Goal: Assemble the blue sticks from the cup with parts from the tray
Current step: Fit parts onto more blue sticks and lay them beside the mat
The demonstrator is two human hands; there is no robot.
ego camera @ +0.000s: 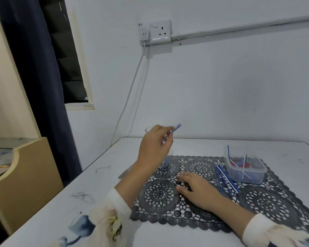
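My left hand [154, 146] is raised above the clear plastic cup [165, 162] and pinches a blue stick [175, 128] that points up to the right. The cup stands on the dark lace mat [268, 207], mostly hidden behind that hand. My right hand [197, 189] rests flat on the mat with fingers spread, touching small dark parts under its fingertips. Several blue and white sticks [226, 179] lie on the mat left of the clear plastic tray [246, 173], which holds red and blue parts and a few upright sticks.
The white table [70, 193] meets the wall at the back. A white cable [132, 86] hangs from a wall socket [155, 32] behind the table. A wooden cabinet [21, 179] stands to the left, beside a dark curtain [43, 68].
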